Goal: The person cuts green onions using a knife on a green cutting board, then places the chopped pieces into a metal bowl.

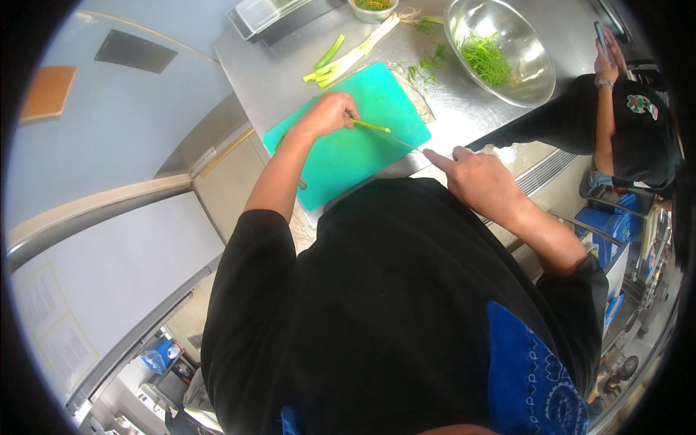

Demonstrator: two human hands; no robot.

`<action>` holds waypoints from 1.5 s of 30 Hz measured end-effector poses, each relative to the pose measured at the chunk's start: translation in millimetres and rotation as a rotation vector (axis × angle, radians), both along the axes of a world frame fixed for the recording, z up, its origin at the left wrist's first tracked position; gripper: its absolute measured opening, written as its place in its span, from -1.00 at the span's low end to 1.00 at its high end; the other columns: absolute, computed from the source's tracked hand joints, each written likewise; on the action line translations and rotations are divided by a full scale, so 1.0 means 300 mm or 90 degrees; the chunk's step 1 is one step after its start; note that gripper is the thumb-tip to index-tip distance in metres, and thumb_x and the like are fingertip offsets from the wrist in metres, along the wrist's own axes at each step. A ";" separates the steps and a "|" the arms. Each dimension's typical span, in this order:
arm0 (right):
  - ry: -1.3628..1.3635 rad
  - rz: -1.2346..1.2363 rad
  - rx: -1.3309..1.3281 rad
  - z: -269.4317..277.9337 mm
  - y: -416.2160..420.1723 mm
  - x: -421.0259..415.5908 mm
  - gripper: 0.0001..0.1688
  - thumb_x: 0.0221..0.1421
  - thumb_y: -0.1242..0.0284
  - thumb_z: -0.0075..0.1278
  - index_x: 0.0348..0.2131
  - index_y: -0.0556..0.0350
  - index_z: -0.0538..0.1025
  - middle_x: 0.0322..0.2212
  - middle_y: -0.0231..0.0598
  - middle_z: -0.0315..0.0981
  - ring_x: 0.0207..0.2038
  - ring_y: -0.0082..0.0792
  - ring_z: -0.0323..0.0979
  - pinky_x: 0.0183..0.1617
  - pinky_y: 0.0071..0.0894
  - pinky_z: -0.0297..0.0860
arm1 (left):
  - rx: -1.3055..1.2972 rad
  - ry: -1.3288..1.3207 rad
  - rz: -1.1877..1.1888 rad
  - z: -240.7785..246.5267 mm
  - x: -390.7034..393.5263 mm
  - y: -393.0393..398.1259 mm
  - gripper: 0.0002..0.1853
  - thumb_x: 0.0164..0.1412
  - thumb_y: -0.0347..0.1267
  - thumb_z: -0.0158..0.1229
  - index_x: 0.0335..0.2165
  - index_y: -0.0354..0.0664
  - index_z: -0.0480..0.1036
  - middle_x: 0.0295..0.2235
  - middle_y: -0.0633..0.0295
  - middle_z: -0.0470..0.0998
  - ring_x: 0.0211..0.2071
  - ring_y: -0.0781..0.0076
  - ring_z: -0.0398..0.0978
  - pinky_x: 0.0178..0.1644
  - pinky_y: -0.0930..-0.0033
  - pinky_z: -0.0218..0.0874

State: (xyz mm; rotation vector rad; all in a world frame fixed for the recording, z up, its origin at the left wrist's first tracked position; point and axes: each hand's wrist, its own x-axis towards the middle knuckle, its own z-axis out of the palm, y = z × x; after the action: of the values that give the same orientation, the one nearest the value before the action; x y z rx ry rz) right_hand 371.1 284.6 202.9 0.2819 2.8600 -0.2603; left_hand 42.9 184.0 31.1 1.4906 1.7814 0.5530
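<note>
A turquoise cutting board lies tilted on the steel table. Above it my left hand pinches a short green onion stalk. My right hand, at the board's right corner, grips a knife whose thin blade reaches over the board beside the stalk; the index finger lies along it and the handle is hidden. Past the board's far edge rest green onions with white stems and roots. A steel mixing bowl at the upper right holds shredded greens.
Green scraps and a damp cloth lie beyond the board. A small bowl of shredded vegetables and a lidded container stand at the back. Another person stands at the right, a phone in hand. A wall is at the left.
</note>
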 end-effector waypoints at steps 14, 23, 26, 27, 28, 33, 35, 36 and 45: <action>0.056 0.038 -0.009 -0.009 0.043 -0.026 -0.42 0.10 0.50 0.06 0.14 -0.11 0.51 -0.49 -0.12 0.53 -0.42 -0.10 0.58 -0.32 -0.12 0.52 | -0.003 0.036 -0.006 0.002 0.003 0.006 -0.73 -0.15 -0.59 0.51 -0.36 -0.28 0.66 -0.30 0.16 0.62 -0.27 0.28 0.61 -0.14 0.24 0.47; 0.063 0.079 -0.005 -0.003 0.078 -0.045 -0.44 0.09 0.50 0.05 0.12 -0.07 0.53 -0.54 -0.16 0.54 -0.40 -0.11 0.59 -0.27 -0.12 0.52 | 0.004 0.065 0.002 0.000 0.013 0.005 -0.73 -0.15 -0.55 0.52 -0.36 -0.26 0.67 -0.31 0.11 0.62 -0.28 0.21 0.62 -0.16 0.19 0.47; 0.050 0.070 -0.027 0.007 0.085 -0.050 -0.43 0.09 0.50 0.05 0.13 -0.07 0.52 -0.53 -0.13 0.55 -0.38 -0.09 0.59 -0.25 -0.09 0.52 | -0.004 0.067 0.005 -0.004 0.015 0.007 -0.72 -0.16 -0.54 0.52 -0.36 -0.27 0.66 -0.31 0.09 0.61 -0.29 0.20 0.63 -0.16 0.17 0.47; 0.043 0.065 -0.034 0.011 0.088 -0.052 -0.43 0.09 0.50 0.05 0.14 -0.07 0.52 -0.52 -0.12 0.55 -0.37 -0.08 0.59 -0.24 -0.08 0.52 | -0.006 0.063 0.008 -0.005 0.016 0.007 -0.73 -0.16 -0.55 0.52 -0.36 -0.27 0.66 -0.31 0.09 0.61 -0.29 0.20 0.63 -0.17 0.17 0.47; 0.036 0.062 -0.039 0.015 0.092 -0.054 -0.41 0.09 0.50 0.05 0.15 -0.08 0.51 -0.52 -0.11 0.55 -0.36 -0.06 0.59 -0.23 -0.06 0.52 | -0.007 0.060 0.010 -0.007 0.016 0.007 -0.73 -0.16 -0.55 0.52 -0.36 -0.27 0.66 -0.31 0.09 0.61 -0.29 0.20 0.63 -0.17 0.17 0.47; 0.012 0.052 -0.065 0.031 0.106 -0.049 -0.35 0.09 0.51 0.03 0.20 -0.15 0.48 -0.50 -0.07 0.56 -0.35 -0.01 0.58 -0.18 -0.01 0.51 | -0.004 0.051 0.015 -0.015 0.010 0.005 -0.73 -0.15 -0.56 0.53 -0.37 -0.28 0.66 -0.31 0.09 0.61 -0.30 0.21 0.62 -0.18 0.18 0.46; 0.012 0.051 -0.067 0.033 0.110 -0.045 -0.32 0.09 0.52 0.03 0.22 -0.17 0.47 -0.50 -0.05 0.56 -0.34 0.00 0.58 -0.16 -0.01 0.51 | -0.005 0.050 0.019 -0.015 0.011 0.005 -0.73 -0.15 -0.56 0.53 -0.37 -0.28 0.66 -0.31 0.10 0.61 -0.31 0.22 0.62 -0.19 0.18 0.46; 0.012 0.051 -0.069 0.035 0.110 -0.044 -0.31 0.08 0.52 0.03 0.23 -0.18 0.47 -0.50 -0.05 0.56 -0.34 0.00 0.58 -0.16 -0.01 0.51 | -0.004 0.051 0.019 -0.015 0.012 0.004 -0.74 -0.15 -0.55 0.53 -0.38 -0.28 0.66 -0.31 0.10 0.61 -0.31 0.22 0.62 -0.19 0.18 0.46; -0.097 -0.004 -0.073 0.098 0.122 -0.071 -0.31 0.09 0.53 0.00 0.22 -0.28 0.48 -0.41 -0.01 0.57 -0.24 0.05 0.56 -0.08 0.04 0.46 | 0.015 0.053 0.018 -0.018 0.006 0.001 -0.75 -0.14 -0.56 0.53 -0.38 -0.26 0.66 -0.32 0.13 0.61 -0.31 0.24 0.62 -0.19 0.20 0.46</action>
State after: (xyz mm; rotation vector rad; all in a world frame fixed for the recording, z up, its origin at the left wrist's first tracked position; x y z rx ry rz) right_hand 349.7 321.3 232.4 0.2754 2.6824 -0.3853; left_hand 44.7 184.2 25.7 1.5260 1.8685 0.5348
